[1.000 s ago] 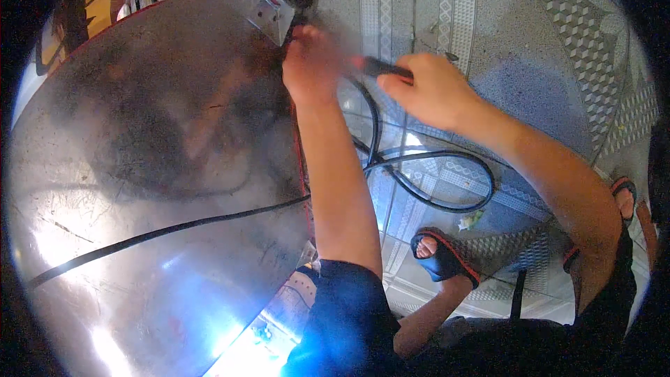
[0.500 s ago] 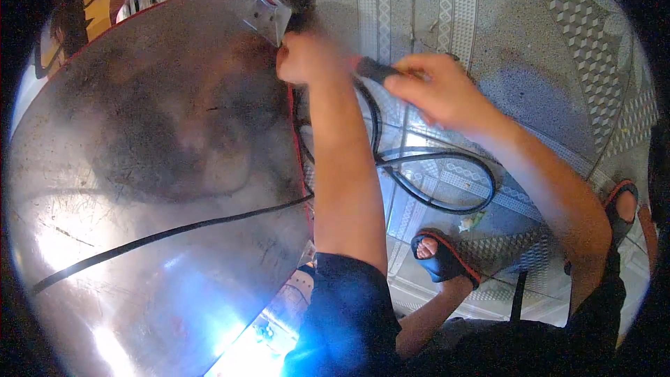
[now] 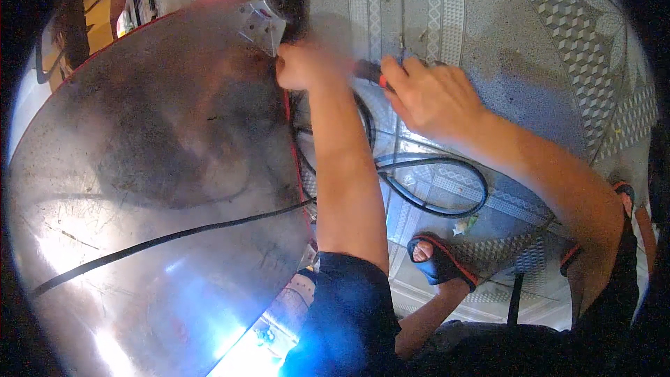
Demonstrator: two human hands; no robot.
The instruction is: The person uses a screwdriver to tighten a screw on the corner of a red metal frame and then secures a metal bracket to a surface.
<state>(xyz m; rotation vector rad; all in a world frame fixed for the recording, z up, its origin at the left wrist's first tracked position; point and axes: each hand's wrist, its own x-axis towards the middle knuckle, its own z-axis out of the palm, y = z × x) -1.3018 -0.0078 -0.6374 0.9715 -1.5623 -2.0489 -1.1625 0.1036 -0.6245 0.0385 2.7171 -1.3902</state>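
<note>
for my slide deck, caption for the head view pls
Left hand and right hand grip a power tool at a metal sheet's edge.

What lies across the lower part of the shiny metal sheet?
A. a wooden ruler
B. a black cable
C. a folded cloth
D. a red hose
B: a thin black cable runs across the metal sheet from its lower left toward the left forearm.
</note>
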